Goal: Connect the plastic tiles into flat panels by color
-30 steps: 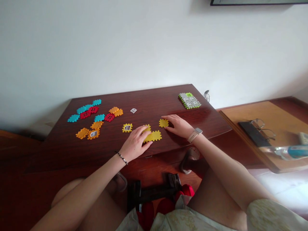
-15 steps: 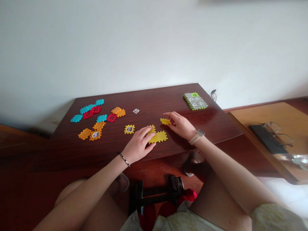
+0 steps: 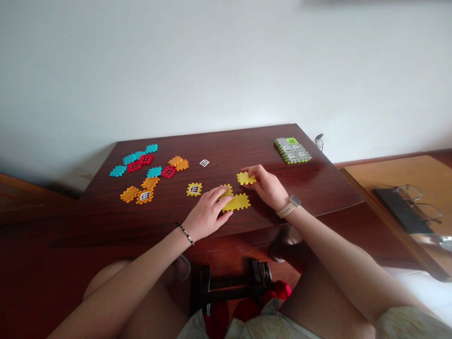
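My right hand [image 3: 267, 187] pinches a single yellow puzzle tile [image 3: 245, 178] by its right side, slightly above the table. My left hand [image 3: 208, 210] rests on an L-shaped group of joined yellow tiles [image 3: 242, 201], its thumb at the near edge and its fingers over the left part, which they partly hide. A yellow tile with a white window insert [image 3: 194, 189] lies just left of that group, touched by neither hand. Farther back is a loose white window piece [image 3: 204, 163].
Blue tiles [image 3: 133, 157], red tiles [image 3: 140, 163] and orange tiles [image 3: 150, 182] are scattered on the dark wooden table [image 3: 226, 141] at left. A grey and green tile block [image 3: 293, 150] sits at the back right. Glasses [image 3: 420, 202] lie on a side table.
My right hand has turned the yellow tile so more of its flat face shows. My left hand stays on the joined tiles. The whole view has shifted slightly.
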